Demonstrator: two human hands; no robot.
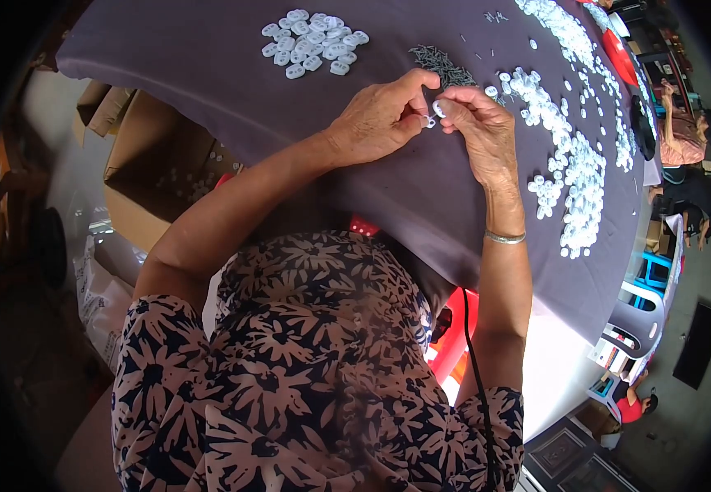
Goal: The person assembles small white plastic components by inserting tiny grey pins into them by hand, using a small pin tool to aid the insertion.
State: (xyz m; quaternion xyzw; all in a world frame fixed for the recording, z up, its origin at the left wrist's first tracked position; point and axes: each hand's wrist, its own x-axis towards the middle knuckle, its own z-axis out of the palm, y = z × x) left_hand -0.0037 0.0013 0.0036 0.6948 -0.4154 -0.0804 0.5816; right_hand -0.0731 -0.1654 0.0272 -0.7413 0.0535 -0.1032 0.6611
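Note:
Over the dark cloth-covered table (404,189), my two hands meet close together. A small white plastic part (430,122) with a ring-like end is pinched between the thumb and fingers of my left hand (380,119). My right hand (484,131) grips a small white oval piece (439,108) by its thumb and fingertips, right beside that part. Whether the two pieces touch I cannot tell. Just beyond my fingers lies a heap of small grey screws (437,61). White oval pieces with two holes (310,41) are gathered in a pile at the far left.
Many loose white pieces (581,189) spread along the table's right side. An open cardboard box (146,164) stands below the left table edge. A red stool (454,328) shows under the table, and a black cable (474,361) hangs beside my right arm. Other people (688,139) are at the far right.

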